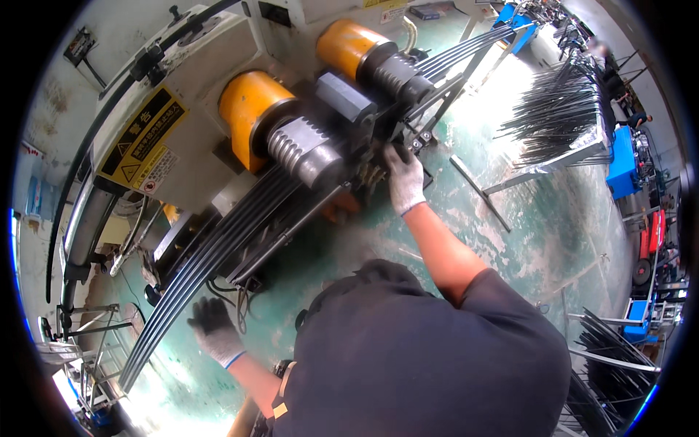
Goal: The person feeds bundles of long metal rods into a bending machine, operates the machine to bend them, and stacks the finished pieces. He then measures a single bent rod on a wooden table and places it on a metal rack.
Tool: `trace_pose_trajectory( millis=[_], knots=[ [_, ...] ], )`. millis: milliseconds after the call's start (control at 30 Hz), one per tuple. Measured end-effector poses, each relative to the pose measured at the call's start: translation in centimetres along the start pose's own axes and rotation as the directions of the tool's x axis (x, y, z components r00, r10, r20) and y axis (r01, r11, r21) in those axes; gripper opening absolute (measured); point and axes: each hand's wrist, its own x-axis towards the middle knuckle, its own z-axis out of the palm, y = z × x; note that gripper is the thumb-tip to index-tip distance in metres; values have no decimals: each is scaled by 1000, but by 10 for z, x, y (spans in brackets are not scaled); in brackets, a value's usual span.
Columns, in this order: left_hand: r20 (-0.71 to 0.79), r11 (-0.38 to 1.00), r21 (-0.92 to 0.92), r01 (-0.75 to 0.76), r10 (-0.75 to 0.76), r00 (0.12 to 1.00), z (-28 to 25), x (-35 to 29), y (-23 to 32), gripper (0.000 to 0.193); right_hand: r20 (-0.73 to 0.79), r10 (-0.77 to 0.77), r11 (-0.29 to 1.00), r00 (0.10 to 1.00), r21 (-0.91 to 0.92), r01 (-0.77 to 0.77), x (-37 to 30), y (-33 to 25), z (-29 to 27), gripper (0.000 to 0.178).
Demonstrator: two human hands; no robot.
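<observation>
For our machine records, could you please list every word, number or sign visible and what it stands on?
Yellow warning label with triangles, on the pale machine housing: wording withheld.
White label with red prohibition sign, below: print too small.
Small yellow label and second white label, top edge: unreadable.

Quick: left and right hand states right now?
Left hand: open, nothing visible in it, near the dark rods.
Right hand: at the machine's metal fittings; partly hidden, can't tell if open or closed.
</observation>
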Motion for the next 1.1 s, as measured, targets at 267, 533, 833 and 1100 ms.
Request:
trace_pose_trajectory(
  millis=[267, 533, 833, 1100],
  knots=[
    [74, 965, 45, -257, 253, 965, 96, -8, 41, 61, 117, 386, 786, 915, 478, -392, 61, -46, 40, 48],
    [10, 646, 377, -663, 713, 701, 255, -46, 100, 75, 69, 200, 897, 977, 388, -210, 95, -34, 58, 36],
    [252, 522, 527, -671, 658, 710, 375, -20, 123, 42, 84, 251, 885, 964, 384, -264, 109, -22, 59, 28],
    [623, 64, 574, -816, 612, 487, 466, -19, 82, 38, 299, 309, 743, 903, 517, -426, 108, -45, 44, 47]
  ],
)
